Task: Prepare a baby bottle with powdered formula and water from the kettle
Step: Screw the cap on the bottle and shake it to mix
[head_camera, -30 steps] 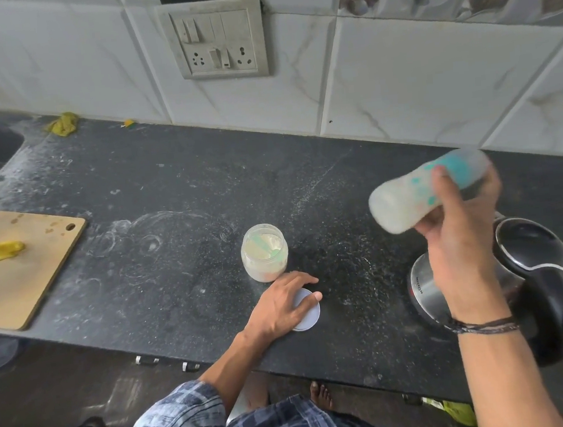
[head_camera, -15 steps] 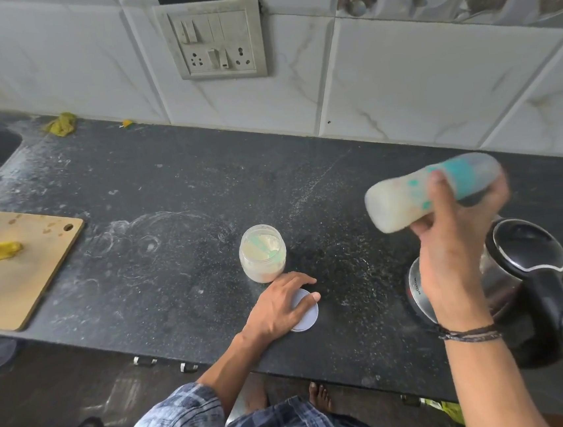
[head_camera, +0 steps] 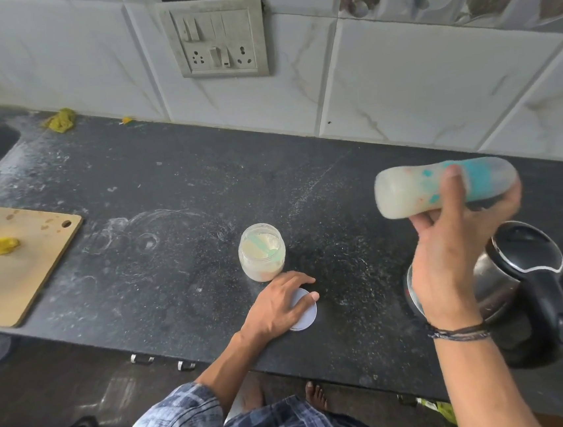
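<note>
Our right hand (head_camera: 450, 266) wraps its fingers (head_camera: 507, 200) round the milky bottle (head_camera: 409, 197), held sideways above the kettle (head_camera: 526, 275) at right. Our left hand (head_camera: 275, 303) lies relaxed on the white lid (head_camera: 307, 319), just nearer than the formula jar (head_camera: 261, 253).

A wide stretch of counter (head_camera: 175, 196) lies open between the board (head_camera: 20, 266) at the left front and the jar (head_camera: 261, 251), reaching back to the wall (head_camera: 398, 81). The jar stands open near the front. The left hand (head_camera: 276, 303) rests flat on the lid (head_camera: 305, 314) just in front of the jar, closing that approach. Between jar and kettle (head_camera: 527, 279) an open strip runs front to back. The right hand (head_camera: 449, 259) holds the bottle (head_camera: 409, 194) sideways in the air over the kettle's left side, barring the way down. A rag (head_camera: 59, 120) sits by the wall, far left.
</note>
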{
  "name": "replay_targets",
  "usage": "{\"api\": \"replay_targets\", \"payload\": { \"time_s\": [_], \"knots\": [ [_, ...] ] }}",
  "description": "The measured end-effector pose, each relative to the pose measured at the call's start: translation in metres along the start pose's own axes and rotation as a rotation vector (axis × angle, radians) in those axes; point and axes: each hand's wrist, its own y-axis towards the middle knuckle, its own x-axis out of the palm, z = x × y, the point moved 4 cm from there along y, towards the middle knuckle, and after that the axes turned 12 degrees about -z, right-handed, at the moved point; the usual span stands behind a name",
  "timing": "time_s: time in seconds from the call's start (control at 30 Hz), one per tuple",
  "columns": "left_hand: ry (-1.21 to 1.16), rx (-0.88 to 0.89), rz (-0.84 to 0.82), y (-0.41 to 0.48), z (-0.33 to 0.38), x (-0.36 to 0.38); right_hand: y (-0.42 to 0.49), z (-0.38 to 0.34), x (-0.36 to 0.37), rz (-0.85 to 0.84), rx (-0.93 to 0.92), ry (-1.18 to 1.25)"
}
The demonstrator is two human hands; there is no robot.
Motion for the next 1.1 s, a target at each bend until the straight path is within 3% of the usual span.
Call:
{"api": "replay_targets", "payload": {
  "time_s": [0.1, 0.23, 0.37, 0.5, 0.67, 0.8, 0.93, 1.1],
  "knots": [
    [0.000, 0.009, -0.002, -0.001, 0.000, 0.000, -0.003, 0.005, 0.006, -0.153, 0.054, -0.116],
    [0.012, 0.011, -0.001, 0.000, 0.001, -0.001, -0.004, 0.003, 0.002, -0.005, 0.014, 0.038],
    [0.016, 0.014, 0.004, -0.001, 0.000, -0.001, -0.009, 0.006, 0.008, -0.158, 0.053, -0.105],
    [0.011, 0.010, -0.004, 0.000, 0.002, -0.002, -0.008, -0.005, 0.001, 0.052, -0.024, 0.079],
    [0.016, 0.008, 0.002, -0.002, 0.000, -0.001, -0.011, -0.003, 0.007, -0.143, 0.053, -0.109],
    [0.013, 0.003, -0.001, 0.000, 0.001, 0.000, -0.011, -0.008, -0.002, 0.070, -0.018, 0.122],
    [0.023, -0.001, 0.005, -0.001, -0.002, 0.001, -0.010, -0.008, 0.006, -0.125, 0.036, -0.056],
    [0.024, -0.005, 0.003, -0.001, -0.001, 0.002, -0.006, -0.018, -0.002, 0.028, -0.003, 0.078]
  ]
}}
